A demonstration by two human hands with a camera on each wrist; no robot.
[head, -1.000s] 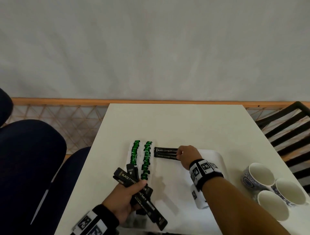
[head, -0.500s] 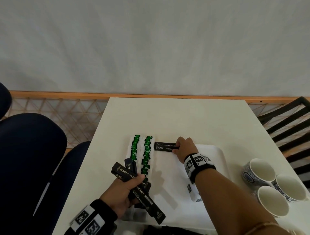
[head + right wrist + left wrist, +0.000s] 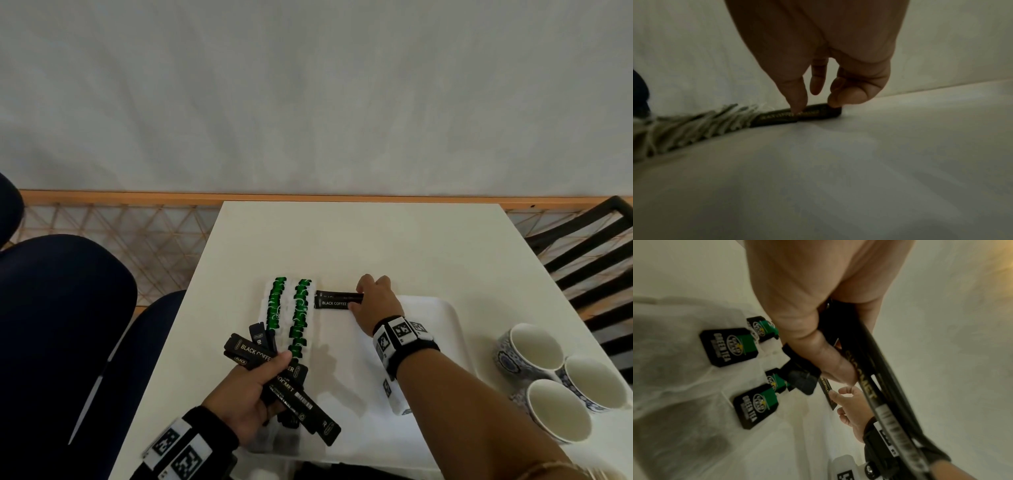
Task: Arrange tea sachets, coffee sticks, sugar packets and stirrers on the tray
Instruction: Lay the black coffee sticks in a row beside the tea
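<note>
On the white rectangular plastic tray (image 3: 442, 308), two rows of green-tagged white tea sachets (image 3: 289, 308) lie along the left side. Just right of them, the right hand (image 3: 373, 301) presses fingertips (image 3: 797, 104) on two black coffee sticks (image 3: 337, 300) laid flat. The left hand (image 3: 246, 394) grips a fanned bundle of black coffee sticks (image 3: 291, 387). Most sticks remain unplaced; sugar packets and stirrers are not visible.

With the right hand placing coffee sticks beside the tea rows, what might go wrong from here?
1. The left hand grips a loose fan of coffee sticks above the tea sachets; one may slip and knock the rows.
2. The right hand fingers press the two laid sticks, which abut the sachets; a nudge could shove them askew.
</note>
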